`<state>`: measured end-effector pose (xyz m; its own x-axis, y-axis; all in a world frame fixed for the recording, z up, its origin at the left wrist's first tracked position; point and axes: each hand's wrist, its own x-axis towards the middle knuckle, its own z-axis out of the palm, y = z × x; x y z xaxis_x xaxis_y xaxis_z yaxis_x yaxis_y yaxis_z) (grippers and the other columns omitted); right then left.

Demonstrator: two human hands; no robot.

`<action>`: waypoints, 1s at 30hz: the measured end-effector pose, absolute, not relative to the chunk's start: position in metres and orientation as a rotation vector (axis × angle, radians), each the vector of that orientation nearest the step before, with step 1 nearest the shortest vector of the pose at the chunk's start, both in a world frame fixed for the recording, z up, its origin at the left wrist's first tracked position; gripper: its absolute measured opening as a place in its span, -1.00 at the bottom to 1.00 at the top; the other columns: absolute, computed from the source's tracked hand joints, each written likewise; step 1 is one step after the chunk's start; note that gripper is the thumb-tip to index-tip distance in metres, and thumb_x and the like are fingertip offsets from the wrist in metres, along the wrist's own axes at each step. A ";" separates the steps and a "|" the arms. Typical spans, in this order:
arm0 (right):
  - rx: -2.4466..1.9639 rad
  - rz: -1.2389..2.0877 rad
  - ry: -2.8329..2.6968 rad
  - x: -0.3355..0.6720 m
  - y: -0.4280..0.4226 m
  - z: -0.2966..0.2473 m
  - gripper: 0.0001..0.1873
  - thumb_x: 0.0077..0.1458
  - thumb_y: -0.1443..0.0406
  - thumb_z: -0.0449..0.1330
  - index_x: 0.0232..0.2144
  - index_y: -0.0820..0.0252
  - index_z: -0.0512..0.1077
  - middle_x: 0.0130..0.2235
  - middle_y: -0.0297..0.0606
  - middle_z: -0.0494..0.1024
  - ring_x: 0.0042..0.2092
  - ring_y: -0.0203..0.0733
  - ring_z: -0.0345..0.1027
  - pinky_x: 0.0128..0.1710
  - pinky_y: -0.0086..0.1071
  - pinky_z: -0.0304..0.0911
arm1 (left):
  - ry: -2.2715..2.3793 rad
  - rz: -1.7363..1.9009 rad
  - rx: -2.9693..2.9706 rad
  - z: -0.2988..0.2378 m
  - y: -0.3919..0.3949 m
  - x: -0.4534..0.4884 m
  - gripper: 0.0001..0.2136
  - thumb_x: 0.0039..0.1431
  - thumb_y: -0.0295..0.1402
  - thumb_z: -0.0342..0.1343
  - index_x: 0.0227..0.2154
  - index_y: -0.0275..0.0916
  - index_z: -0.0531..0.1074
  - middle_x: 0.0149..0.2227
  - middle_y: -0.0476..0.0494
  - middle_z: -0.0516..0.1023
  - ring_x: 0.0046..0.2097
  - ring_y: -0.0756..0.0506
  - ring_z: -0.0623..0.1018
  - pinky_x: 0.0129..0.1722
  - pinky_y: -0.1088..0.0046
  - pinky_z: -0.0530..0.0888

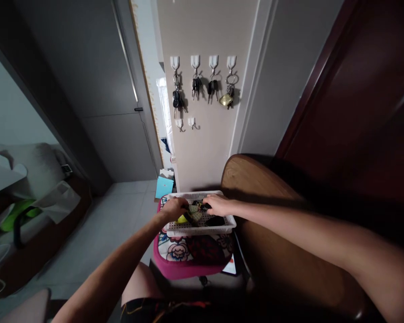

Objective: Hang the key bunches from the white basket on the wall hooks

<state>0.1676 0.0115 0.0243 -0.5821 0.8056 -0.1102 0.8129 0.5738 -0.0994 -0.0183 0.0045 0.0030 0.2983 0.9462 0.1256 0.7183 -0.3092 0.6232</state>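
The left hand (175,208) was held over the left end of a shallow white basket (197,233), its fingers turned down among the contents. Whether anything was grasped by it could not be told, as the fingertips were hidden. The right hand (217,205) was held over the far right side of the same basket, with its fingers bent down at some small dark items (199,204); whether these were pinched or merely touched could not be told either.

A yellow object (181,219) was seen just below the left hand's fingers, and a pale patterned piece (195,215) was laid between the two hands. A flat black object (215,221) was placed in the basket, just nearer the body than the right hand.

Under both hands, the basket was supported by a floral seat (178,251) edged in pink. To the right of the right hand, a wooden tabletop (279,264) was crossed by the right forearm. Beyond the left hand, a light-blue box (164,186) was set low down. Above and beyond both hands, four key bunches (195,86) were hung from white hooks (195,62) on the wall (205,157).
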 end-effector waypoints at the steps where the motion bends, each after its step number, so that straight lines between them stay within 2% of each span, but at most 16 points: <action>1: 1.449 -0.187 2.733 0.168 0.012 0.022 -0.67 -0.28 0.28 0.05 -0.34 0.22 0.30 -0.27 -0.17 0.36 -0.27 -0.17 0.22 -0.40 -0.45 0.09 | 1.488 0.650 2.130 0.003 0.004 -0.020 -0.78 -0.38 -0.51 0.02 -0.56 -0.13 0.41 -0.52 0.01 0.44 -0.43 -0.01 0.37 -0.42 0.58 0.24; 5: 1.552 -0.148 2.668 0.170 0.014 0.015 -0.63 -0.27 0.26 0.05 -0.30 0.21 0.25 -0.27 -0.15 0.35 -0.27 -0.13 0.22 -0.41 -0.40 0.10 | 1.499 0.584 2.096 0.004 0.004 -0.015 -0.78 -0.38 -0.49 0.03 -0.56 -0.11 0.41 -0.53 0.01 0.44 -0.45 -0.02 0.37 -0.43 0.56 0.23; 11: 1.574 -0.103 2.611 0.173 0.009 0.007 -0.51 -0.28 0.31 0.06 -0.18 0.22 0.12 -0.35 -0.12 0.37 -0.33 -0.11 0.25 -0.47 -0.39 0.10 | 1.542 0.656 2.089 -0.005 0.005 0.008 -0.83 -0.31 -0.39 0.02 -0.53 -0.17 0.41 -0.53 -0.07 0.44 -0.45 -0.07 0.38 -0.39 0.48 0.23; 14: 1.580 -0.094 2.592 0.174 0.011 0.007 -0.56 -0.26 0.41 -0.01 -0.20 0.21 0.17 -0.38 -0.14 0.39 -0.35 -0.15 0.27 -0.49 -0.42 0.09 | 1.561 0.628 2.113 -0.008 0.005 0.015 -0.76 -0.28 -0.39 0.01 -0.42 -0.20 0.38 -0.43 -0.13 0.44 -0.37 -0.11 0.39 -0.34 0.45 0.24; 17: 1.611 -0.124 2.636 0.172 0.019 0.015 -0.66 -0.25 0.42 -0.05 -0.30 0.18 0.28 -0.37 -0.17 0.40 -0.34 -0.18 0.26 -0.46 -0.43 0.09 | 1.576 0.556 2.127 -0.009 0.006 0.019 -0.67 -0.26 -0.37 -0.01 -0.29 -0.22 0.31 -0.32 -0.15 0.42 -0.28 -0.12 0.37 -0.30 0.45 0.24; 22: 1.751 -0.439 2.814 0.163 0.032 0.044 -0.75 -0.25 0.38 -0.04 -0.45 0.20 0.36 -0.45 -0.30 0.42 -0.41 -0.32 0.24 -0.48 -0.52 0.08 | 1.544 0.544 2.070 -0.007 0.012 0.022 -0.56 -0.28 -0.35 0.01 -0.19 -0.25 0.22 -0.30 -0.11 0.40 -0.31 -0.06 0.37 -0.33 0.51 0.26; 27: 1.797 -0.881 2.867 0.159 0.037 0.062 -0.74 -0.24 0.39 -0.07 -0.44 0.27 0.34 -0.60 -0.35 0.37 -0.59 -0.41 0.18 -0.62 -0.57 0.04 | 1.369 0.733 1.953 0.005 0.017 0.026 -0.76 -0.15 -0.40 -0.13 -0.38 -0.34 0.32 -0.53 -0.04 0.40 -0.49 0.04 0.35 -0.49 0.58 0.27; 30: 1.855 -1.012 2.884 0.162 0.043 0.063 -0.72 -0.20 0.37 -0.08 -0.39 0.28 0.32 -0.56 -0.34 0.38 -0.59 -0.43 0.18 -0.63 -0.58 0.04 | 1.307 0.810 1.828 0.013 0.019 0.023 -0.80 -0.14 -0.40 -0.14 -0.46 -0.37 0.32 -0.62 0.01 0.34 -0.57 0.08 0.32 -0.57 0.61 0.26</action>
